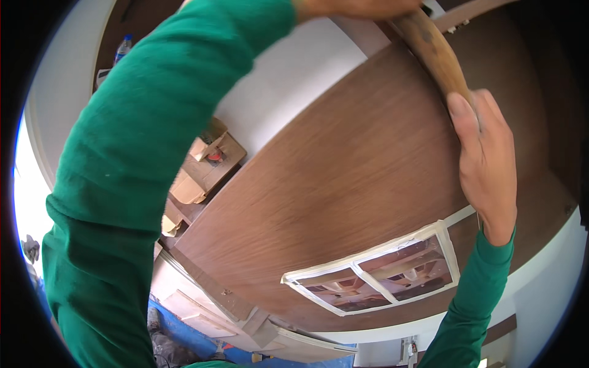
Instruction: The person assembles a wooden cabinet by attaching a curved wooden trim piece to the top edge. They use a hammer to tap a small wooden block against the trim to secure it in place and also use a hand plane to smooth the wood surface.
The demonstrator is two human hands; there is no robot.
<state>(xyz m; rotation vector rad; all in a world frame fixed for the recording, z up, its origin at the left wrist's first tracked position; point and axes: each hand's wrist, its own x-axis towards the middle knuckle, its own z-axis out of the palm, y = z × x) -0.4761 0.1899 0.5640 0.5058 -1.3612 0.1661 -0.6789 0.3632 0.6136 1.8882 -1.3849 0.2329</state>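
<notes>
Nearest the camera, the green sleeve (129, 184) of the left arm sweeps up from about 7 o'clock to the top edge, filling most of the left half. The left hand (356, 6) is cut by the frame at 12 o'clock; it lies over the upper end of a wooden handle (437, 54), but how its fingers close cannot be told — only a sliver of the hand shows.

The right hand (488, 168) comes up from 5 o'clock, its sleeve green too. Its fingers (461, 119) are wrapped around the lower part of the handle, thumb laid along the wood — a closed grip, with nothing else in it. The handle's long axis runs from about 12 o'clock down toward 2 o'clock, so it lies up and leftward from the right hand, between the two hands. The right hand is the one fully on it.

Behind the handle lies a large brown wood-grain panel (343, 184), with a white-framed glazed opening (374, 276) at about 5 o'clock. Farther off, at 9 o'clock, wooden pieces (208, 168) are stacked, and a blue sheet (184, 331) covers the floor near 7 o'clock.
</notes>
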